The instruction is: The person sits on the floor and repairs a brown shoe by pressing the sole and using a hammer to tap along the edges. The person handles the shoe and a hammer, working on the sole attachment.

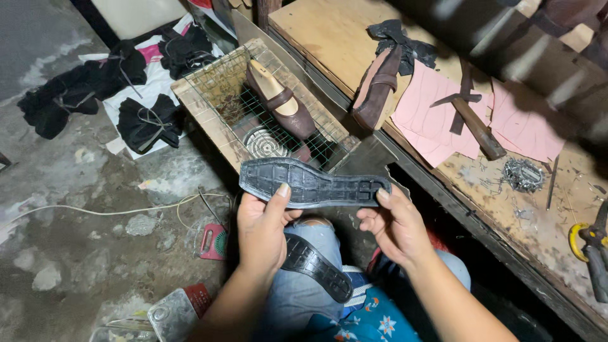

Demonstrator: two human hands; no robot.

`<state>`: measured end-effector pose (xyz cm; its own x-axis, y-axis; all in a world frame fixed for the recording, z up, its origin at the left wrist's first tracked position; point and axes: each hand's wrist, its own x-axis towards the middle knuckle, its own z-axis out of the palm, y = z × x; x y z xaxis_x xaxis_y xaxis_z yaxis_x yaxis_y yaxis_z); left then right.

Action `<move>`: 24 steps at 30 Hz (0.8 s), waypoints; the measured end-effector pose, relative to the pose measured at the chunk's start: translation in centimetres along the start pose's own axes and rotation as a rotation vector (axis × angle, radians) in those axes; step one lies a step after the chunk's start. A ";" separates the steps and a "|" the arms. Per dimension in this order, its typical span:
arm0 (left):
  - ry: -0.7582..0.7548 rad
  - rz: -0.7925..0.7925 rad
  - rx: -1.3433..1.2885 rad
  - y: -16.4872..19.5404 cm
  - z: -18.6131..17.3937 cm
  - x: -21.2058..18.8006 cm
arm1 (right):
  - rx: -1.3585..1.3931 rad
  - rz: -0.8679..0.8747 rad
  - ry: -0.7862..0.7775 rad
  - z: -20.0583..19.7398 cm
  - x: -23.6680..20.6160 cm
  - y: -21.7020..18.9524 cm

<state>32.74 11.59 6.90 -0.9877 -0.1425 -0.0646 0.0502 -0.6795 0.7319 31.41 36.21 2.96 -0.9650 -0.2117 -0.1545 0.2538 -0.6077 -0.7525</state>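
My left hand (261,231) and my right hand (394,227) together hold a black rubber shoe sole (313,182) flat in front of me, tread side up. The left thumb presses on its wide front end, the right fingers grip its heel end. A second black sole (316,266) lies across my lap on my blue jeans, partly under my left wrist. Just beyond the held sole, a brown shoe on a wooden last (282,104) rests on a wire-mesh box (218,79).
A wooden workbench (329,31) at right carries another brown shoe upper (377,85), pink paper pieces (430,120), a hammer (475,123), a pile of small nails (523,174) and yellow-handled pliers (592,253). Black fabric bundles (149,120) and a white cord (114,212) lie on the concrete floor at left.
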 end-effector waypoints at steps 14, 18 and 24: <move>0.171 -0.013 0.080 -0.6 -2.6 8.1 | 0.012 0.259 -0.116 2.9 3.9 -0.5; 0.281 -0.009 -0.076 1.4 -4.6 13.0 | -0.200 0.148 -0.156 7.7 11.2 1.1; 0.474 0.114 0.201 -1.0 -7.3 8.7 | -0.950 -0.433 -0.189 12.7 18.6 2.7</move>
<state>25.16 5.77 0.68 -0.7999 -0.5489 -0.2426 0.0778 -0.4957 0.8650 14.97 20.89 6.15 -0.9144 -0.2856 0.2869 -0.3431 0.1709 -0.9236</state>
